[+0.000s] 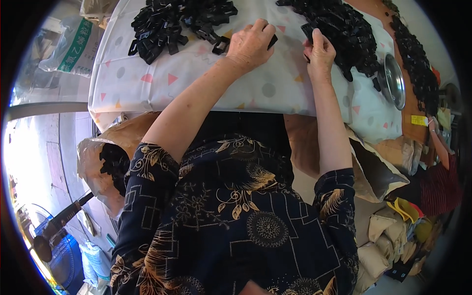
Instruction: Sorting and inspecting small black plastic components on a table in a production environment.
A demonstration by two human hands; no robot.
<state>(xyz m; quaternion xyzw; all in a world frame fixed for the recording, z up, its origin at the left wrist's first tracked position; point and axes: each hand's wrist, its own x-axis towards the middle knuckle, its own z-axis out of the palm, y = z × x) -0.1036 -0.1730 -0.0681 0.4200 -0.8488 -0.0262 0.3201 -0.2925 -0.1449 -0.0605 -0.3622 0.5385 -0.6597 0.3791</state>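
Note:
My left hand [249, 44] is over the white patterned tablecloth with its fingers curled round a small black plastic piece [273, 41]; only an end of that piece shows. A short way to the right, my right hand [320, 53] pinches another black plastic piece [307, 32] between thumb and fingers. Beyond and left of my left hand lies a pile of black plastic clip-like parts [164, 30], with a loose part [221, 45] close to my wrist. A second pile of black parts [346, 37] spreads just right of my right hand.
A shiny round metal dish [393, 81] stands by the right pile. Large paper sacks [101, 157] flank me below the table edge, the left one containing black parts. Another person [437, 182] works at the far right beside more black parts [418, 69]. A fan [44, 236] is lower left.

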